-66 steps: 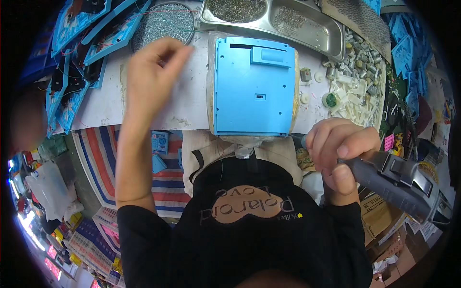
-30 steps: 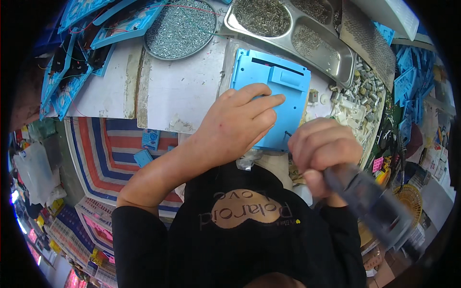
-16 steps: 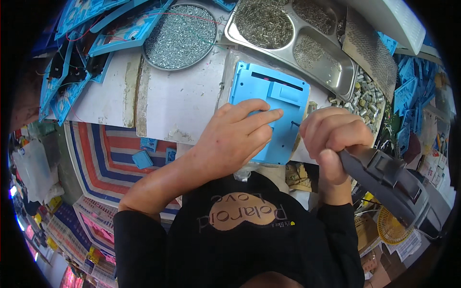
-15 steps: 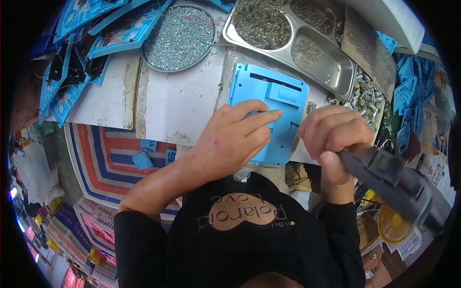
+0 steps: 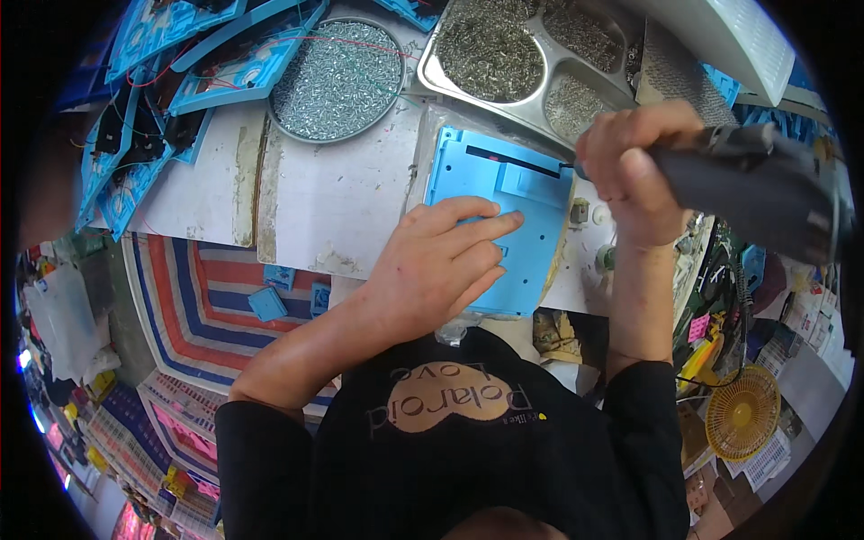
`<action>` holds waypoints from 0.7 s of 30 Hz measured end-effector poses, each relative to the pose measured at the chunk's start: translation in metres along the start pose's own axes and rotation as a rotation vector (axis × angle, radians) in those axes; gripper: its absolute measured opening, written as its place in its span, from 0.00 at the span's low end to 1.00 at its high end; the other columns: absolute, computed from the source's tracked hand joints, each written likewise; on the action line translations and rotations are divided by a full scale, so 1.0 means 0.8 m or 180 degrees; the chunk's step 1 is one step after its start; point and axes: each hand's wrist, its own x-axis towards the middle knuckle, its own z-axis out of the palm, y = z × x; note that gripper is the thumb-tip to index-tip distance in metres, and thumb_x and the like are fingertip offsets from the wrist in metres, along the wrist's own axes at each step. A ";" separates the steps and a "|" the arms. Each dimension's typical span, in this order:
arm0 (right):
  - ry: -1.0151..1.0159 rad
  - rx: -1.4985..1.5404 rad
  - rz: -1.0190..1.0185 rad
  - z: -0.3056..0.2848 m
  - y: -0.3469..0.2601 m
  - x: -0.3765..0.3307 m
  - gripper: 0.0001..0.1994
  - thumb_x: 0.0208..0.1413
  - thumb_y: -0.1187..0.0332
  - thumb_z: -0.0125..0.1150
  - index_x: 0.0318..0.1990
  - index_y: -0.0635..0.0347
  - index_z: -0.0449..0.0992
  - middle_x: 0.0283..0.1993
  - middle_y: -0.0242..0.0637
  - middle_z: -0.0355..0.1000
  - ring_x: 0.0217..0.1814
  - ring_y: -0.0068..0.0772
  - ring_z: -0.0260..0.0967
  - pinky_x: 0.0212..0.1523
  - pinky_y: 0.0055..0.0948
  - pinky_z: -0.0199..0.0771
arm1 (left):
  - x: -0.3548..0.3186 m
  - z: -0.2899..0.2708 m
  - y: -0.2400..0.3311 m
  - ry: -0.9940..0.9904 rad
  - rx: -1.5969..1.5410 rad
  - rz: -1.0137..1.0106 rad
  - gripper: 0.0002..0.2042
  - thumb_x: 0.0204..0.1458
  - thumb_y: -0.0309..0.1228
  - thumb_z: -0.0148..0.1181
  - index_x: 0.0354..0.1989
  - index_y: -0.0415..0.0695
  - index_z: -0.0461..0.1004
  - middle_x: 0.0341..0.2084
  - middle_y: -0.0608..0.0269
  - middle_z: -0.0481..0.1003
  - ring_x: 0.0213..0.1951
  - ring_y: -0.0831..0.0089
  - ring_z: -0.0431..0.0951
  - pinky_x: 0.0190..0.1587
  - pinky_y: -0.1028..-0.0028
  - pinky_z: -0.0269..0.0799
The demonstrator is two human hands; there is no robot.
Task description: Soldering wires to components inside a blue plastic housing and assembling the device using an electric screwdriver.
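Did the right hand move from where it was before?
Yes. Judged against the metal tray, the right hand moved forward, closer to the tray.

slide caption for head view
Left hand rests on flat blue plastic casing; right hand grips long dark handheld driver.

White worktop (image 5: 315, 202) stretching across, its front edge scuffed and chipped! Below left, a striped sheet (image 5: 209, 315) blazes red, white and blue, and bright light (image 5: 27, 360) flares near a pale plastic bag (image 5: 65, 310).
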 end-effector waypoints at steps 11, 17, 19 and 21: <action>-0.0447 0.0801 -0.0015 0.055 -0.067 -0.007 0.14 0.61 0.57 0.68 0.47 0.47 0.70 0.18 0.17 0.68 0.17 0.17 0.65 0.24 0.23 0.67 | 0.002 -0.007 0.003 0.0776 -0.0372 -0.0152 0.11 0.44 0.21 0.72 0.36 0.46 0.80 0.38 0.66 0.84 0.45 0.64 0.83 0.48 0.65 0.70; -0.0393 0.0962 0.0126 0.073 -0.059 -0.003 0.13 0.62 0.58 0.67 0.47 0.48 0.69 0.18 0.18 0.67 0.16 0.17 0.64 0.22 0.23 0.65 | -0.006 -0.022 -0.001 0.0746 -0.0097 -0.0083 0.12 0.43 0.21 0.73 0.36 0.46 0.80 0.37 0.66 0.83 0.45 0.64 0.83 0.49 0.64 0.69; -0.0471 0.1064 0.0145 0.075 -0.053 0.000 0.12 0.63 0.59 0.64 0.48 0.48 0.69 0.18 0.18 0.67 0.17 0.16 0.63 0.23 0.23 0.64 | -0.010 -0.025 -0.003 0.0767 -0.0110 -0.0058 0.12 0.44 0.22 0.73 0.37 0.46 0.80 0.38 0.65 0.83 0.46 0.64 0.83 0.52 0.62 0.69; -0.0541 0.1037 0.0017 0.075 -0.047 0.009 0.11 0.64 0.61 0.61 0.49 0.49 0.69 0.18 0.19 0.66 0.18 0.17 0.63 0.25 0.24 0.65 | -0.013 -0.023 -0.010 0.0854 -0.0299 -0.0025 0.13 0.45 0.23 0.73 0.39 0.46 0.79 0.39 0.64 0.83 0.48 0.65 0.83 0.55 0.59 0.68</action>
